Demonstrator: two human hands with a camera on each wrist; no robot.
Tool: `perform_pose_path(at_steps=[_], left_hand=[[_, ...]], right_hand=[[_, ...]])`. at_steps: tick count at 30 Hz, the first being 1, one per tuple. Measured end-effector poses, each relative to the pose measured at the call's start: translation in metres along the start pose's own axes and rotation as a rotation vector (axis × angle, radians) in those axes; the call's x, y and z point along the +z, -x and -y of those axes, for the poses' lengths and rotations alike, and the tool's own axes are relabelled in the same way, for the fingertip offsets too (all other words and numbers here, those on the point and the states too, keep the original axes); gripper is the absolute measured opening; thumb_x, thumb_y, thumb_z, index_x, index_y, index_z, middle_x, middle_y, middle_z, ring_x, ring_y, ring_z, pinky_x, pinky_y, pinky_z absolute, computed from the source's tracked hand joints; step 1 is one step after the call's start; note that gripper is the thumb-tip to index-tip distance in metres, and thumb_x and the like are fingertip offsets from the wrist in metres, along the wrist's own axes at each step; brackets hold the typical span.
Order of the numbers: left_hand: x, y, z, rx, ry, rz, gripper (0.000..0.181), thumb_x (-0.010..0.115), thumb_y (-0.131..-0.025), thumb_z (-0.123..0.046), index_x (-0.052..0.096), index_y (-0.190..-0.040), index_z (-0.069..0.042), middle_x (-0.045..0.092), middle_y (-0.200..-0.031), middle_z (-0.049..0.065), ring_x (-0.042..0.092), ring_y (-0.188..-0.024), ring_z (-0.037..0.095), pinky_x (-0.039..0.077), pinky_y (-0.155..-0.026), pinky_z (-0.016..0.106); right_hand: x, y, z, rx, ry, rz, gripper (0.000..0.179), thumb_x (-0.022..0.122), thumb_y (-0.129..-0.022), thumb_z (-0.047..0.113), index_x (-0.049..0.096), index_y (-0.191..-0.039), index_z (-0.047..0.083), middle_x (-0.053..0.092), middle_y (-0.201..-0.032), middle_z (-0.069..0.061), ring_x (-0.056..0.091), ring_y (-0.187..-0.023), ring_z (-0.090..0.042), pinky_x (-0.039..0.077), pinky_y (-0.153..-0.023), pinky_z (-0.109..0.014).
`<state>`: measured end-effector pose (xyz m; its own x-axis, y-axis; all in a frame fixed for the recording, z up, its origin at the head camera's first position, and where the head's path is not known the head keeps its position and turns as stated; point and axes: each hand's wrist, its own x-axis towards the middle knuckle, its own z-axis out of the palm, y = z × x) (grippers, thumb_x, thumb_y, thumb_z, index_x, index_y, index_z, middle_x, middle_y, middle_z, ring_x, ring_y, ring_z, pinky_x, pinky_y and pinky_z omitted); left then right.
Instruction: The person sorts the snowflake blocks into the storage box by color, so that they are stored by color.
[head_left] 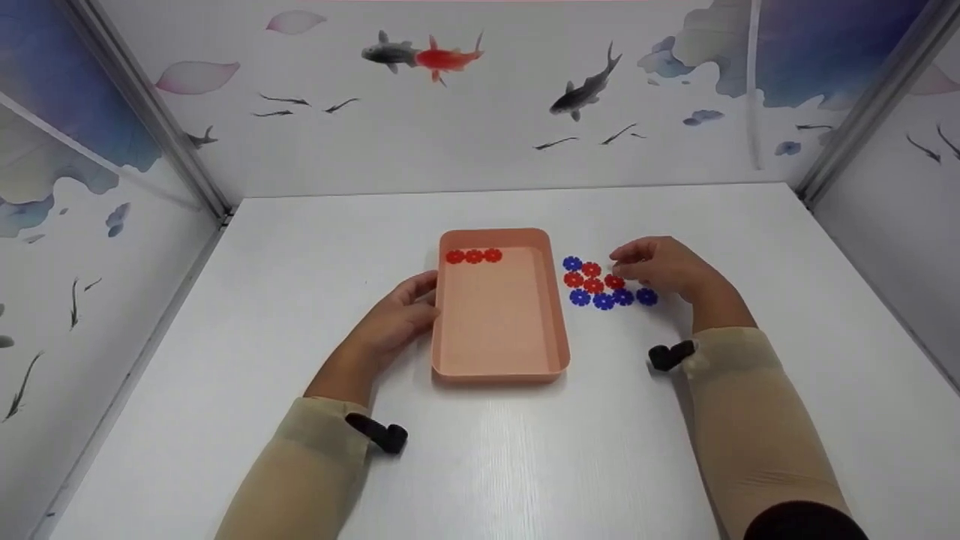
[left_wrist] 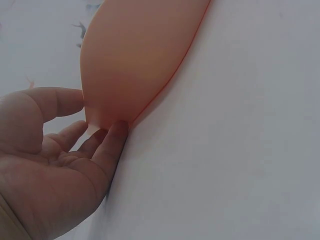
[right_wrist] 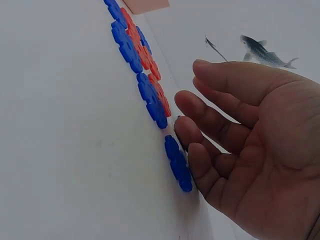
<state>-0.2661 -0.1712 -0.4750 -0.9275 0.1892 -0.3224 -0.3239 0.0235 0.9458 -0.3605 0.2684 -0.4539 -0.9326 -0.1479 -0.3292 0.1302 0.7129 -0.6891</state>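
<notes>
Panels (head_left: 45,247) printed with leaf washes, petals and fish enclose a white table (head_left: 247,300), where a person in tan sleeves (head_left: 292,465) works with both bare hands. At left, a black fitting (head_left: 379,433) juts from the cuff, and the left hand (head_left: 386,322) grips the outer side of a peach-colored tray (head_left: 499,330), its digits set against the wall between the rim and the lower edge. The tray lies flat at the middle of the table, its long sides running away from the person. Inside, three red flower-shaped discs (head_left: 474,259) form a row across the far end, beginning near the left corner. Just beyond the tray's right side, a cluster on the table shows four loose red discs (head_left: 574,280) and five blue discs (head_left: 580,298), most of the blue along the near edge. At right, the right hand (head_left: 667,266) hovers over the cluster's end, fingers loosely bent, a narrow gap between thumb and fingertips and no disc visible in its grasp; whether its little finger touches the nearest blue disc cannot be told. A second black fitting (head_left: 670,355) marks that cuff.
</notes>
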Motion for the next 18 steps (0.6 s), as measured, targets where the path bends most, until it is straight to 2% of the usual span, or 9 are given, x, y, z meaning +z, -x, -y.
perform_pose_path(at_steps=[6,10,18], left_hand=[[0.0,-0.0005,-0.0002,0.002,-0.02,-0.001,0.073,0.072,-0.096,-0.01,0.045,-0.162,-0.028,0.048,-0.166,-0.007,0.051,-0.15,0.012,0.046,-0.125,0.037],[0.0003,-0.0007,0.0,0.008,-0.024,-0.001,0.073,0.073,-0.096,-0.01,0.045,-0.162,-0.027,0.047,-0.167,-0.005,0.051,-0.151,0.015,0.046,-0.125,0.038],[-0.0006,-0.0023,0.0022,0.015,0.023,0.013,0.073,0.071,-0.096,-0.007,0.044,-0.162,-0.024,0.046,-0.167,-0.003,0.054,-0.148,0.014,0.047,-0.123,0.037]], right_hand=[[0.0023,0.0011,-0.001,-0.022,0.028,0.016,0.043,0.078,-0.099,0.032,0.068,-0.14,0.023,0.068,-0.139,-0.009,0.061,-0.131,-0.031,0.046,-0.122,-0.057],[0.0038,0.0015,-0.0007,-0.025,0.046,0.016,0.045,0.079,-0.098,0.03,0.068,-0.141,0.022,0.068,-0.141,-0.01,0.06,-0.133,-0.032,0.046,-0.122,-0.057],[0.0064,0.0017,0.0019,-0.016,0.078,0.008,0.045,0.076,-0.1,0.024,0.067,-0.143,0.022,0.065,-0.142,-0.012,0.058,-0.133,-0.034,0.047,-0.121,-0.058]])
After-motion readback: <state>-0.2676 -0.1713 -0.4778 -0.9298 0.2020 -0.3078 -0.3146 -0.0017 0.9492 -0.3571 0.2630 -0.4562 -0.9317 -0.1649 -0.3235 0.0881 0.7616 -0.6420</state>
